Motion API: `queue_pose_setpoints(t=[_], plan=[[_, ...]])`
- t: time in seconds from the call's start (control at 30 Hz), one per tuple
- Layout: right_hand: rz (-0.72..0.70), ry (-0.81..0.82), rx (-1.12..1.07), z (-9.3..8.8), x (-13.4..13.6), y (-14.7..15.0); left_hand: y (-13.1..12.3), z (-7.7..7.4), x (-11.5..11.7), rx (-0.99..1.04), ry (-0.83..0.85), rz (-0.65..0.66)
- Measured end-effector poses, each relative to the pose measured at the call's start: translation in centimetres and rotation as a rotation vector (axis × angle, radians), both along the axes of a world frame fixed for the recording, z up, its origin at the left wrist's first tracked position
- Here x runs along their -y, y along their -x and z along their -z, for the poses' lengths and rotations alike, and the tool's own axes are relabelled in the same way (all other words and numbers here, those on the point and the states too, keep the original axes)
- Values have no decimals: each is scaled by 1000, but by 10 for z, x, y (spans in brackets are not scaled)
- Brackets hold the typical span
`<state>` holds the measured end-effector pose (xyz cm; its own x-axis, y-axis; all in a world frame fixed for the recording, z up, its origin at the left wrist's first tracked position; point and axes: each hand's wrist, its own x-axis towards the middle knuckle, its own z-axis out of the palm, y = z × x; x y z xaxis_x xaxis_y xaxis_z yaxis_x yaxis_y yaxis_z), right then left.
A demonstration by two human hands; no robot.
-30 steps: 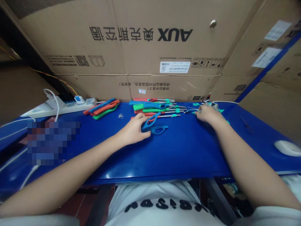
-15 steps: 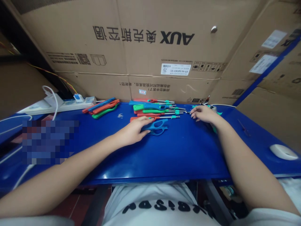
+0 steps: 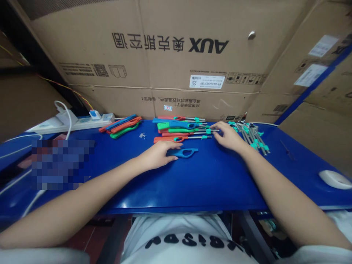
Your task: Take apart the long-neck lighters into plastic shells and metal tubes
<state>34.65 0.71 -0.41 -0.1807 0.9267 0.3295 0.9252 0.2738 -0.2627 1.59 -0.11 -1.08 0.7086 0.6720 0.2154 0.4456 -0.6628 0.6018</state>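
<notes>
the blue handle [image 3: 189, 153], in front of the lighters [image 3: 166, 139] on the surface [image 3: 192, 187], is pinched by the left hand [image 3: 156, 153]; its two loops now show as one, so likely aligned. the right hand [image 3: 228, 136] has left the metal tubes [image 3: 249, 136] for the lighters' tips; its grip i cannot tell.

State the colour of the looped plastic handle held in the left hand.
The looped plastic handle is blue; the head view shows it best.

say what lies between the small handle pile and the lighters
A small scatter of thin pale pieces lies between the handle pile and the lighters, in the head view.
</notes>
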Motion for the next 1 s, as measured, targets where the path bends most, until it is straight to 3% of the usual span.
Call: queue_pose_setpoints(t=[0.1,0.2,0.27,0.33,0.4,0.47,0.53,0.73,0.9,1.0], plan=[[-359,-73,9,11,3,21,3,-9,2,-58,20,-29],[-401,-12,40,14,5,32,14,-30,-1,-101,27,-38],[-387,64,15,10,6,29,28,-47,-9,-74,24,-126],[-369,190,-31,2,8,21,48,-63,-23,-47,-43,-325],[-338,337,-58,-7,11,9,72,-74,-40,-116,-184,-609],[-316,444,-56,-13,15,-1,97,-78,-59,-283,-230,-867],[-316,451,-60,-16,19,-4,118,-76,-74,-408,-196,-992],[-449,277,-106,-12,31,34,138,-57,-94,-385,-214,-994],[-561,251,-37,-8,39,66,129,-49,-94,-337,-311,-949],[-584,274,-43,-9,43,70,109,-51,-83,-252,-445,-862]])
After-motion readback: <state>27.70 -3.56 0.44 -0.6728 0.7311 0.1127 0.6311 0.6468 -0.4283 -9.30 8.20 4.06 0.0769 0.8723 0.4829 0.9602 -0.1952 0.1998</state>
